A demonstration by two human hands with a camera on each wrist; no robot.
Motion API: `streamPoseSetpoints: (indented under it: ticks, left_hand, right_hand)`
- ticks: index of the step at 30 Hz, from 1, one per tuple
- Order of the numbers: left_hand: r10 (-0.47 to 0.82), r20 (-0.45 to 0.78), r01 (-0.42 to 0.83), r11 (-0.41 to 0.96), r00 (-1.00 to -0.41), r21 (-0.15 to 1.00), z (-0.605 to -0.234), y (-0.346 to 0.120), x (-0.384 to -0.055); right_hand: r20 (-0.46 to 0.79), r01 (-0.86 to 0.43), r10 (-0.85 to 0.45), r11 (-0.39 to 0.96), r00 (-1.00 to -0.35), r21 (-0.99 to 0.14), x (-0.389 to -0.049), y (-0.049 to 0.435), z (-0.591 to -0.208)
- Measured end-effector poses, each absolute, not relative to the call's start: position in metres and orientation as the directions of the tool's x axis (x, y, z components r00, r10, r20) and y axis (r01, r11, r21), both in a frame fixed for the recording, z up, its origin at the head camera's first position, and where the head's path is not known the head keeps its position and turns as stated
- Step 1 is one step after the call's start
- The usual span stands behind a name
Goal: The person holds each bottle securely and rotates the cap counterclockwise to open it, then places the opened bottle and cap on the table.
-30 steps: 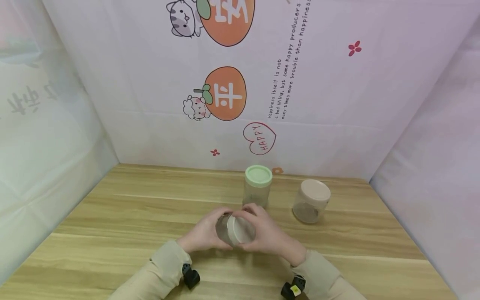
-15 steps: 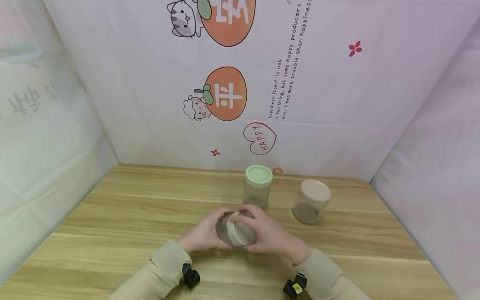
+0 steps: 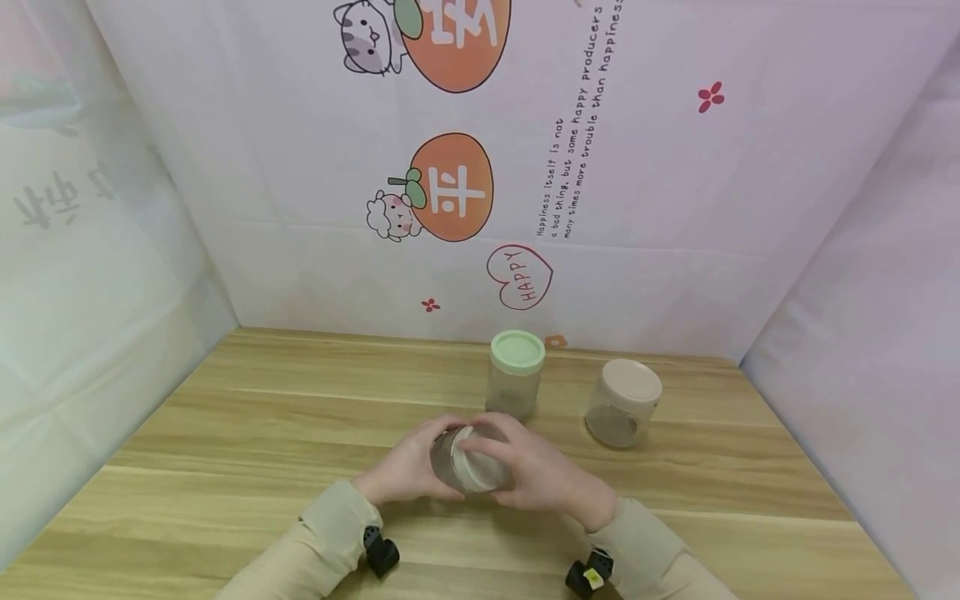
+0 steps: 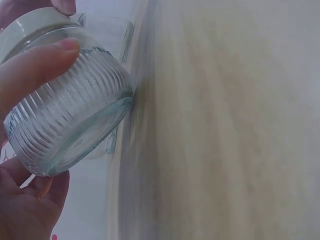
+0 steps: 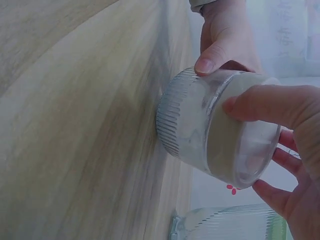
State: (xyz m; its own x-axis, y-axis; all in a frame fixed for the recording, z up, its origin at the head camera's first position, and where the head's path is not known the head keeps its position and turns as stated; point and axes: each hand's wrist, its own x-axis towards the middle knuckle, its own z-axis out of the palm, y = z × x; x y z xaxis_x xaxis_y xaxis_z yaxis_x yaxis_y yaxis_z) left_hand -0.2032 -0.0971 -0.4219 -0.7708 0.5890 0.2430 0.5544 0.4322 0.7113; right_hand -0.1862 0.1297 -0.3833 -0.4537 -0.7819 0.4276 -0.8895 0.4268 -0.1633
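A ribbed clear glass jar with an off-white lid is tilted on its side between my two hands, low over the table. My left hand grips the glass body, its thumb along one side and fingers round the other, as the left wrist view shows. Around the lid end curl the fingers and thumb of my right hand. In the head view the lid faces right, toward the right palm. The jar's base points left and is mostly hidden there by the left hand.
Just behind the hands stands a taller glass jar with a green lid. To its right is a wider glass jar with a beige lid. A printed white cloth rises at the wooden table's back edge.
My right hand's fingers have shifted round the lid, and its wrist has moved slightly right. The left hand and the jar body stay almost where they were.
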Motion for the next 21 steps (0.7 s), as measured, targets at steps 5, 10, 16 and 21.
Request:
streamPoseSetpoints:
  ticks: [5, 10, 16, 21]
  left_hand:
    - [0.588, 0.237, 0.557, 0.451, -0.773, 0.698, -0.421, -0.097, -0.203]
    - [0.592, 0.228, 0.559, 0.466, -0.773, 0.685, -0.419, -0.097, -0.203]
    - [0.588, 0.22, 0.549, 0.469, -0.778, 0.692, -0.418, -0.096, -0.201]
    - [0.586, 0.221, 0.552, 0.476, -0.779, 0.685, -0.419, -0.096, -0.202]
  right_hand:
    - [0.444, -0.86, -0.737, 0.449, -0.51, -0.242, -0.184, 0.129, -0.385]
    - [0.453, -0.742, -0.59, 0.57, -0.668, -0.353, -0.18, 0.126, -0.385]
    - [0.334, -0.521, -0.4, 0.676, -0.854, -0.521, -0.179, 0.119, -0.383]
    - [0.266, -0.433, -0.342, 0.721, -0.901, -0.54, -0.178, 0.115, -0.385]
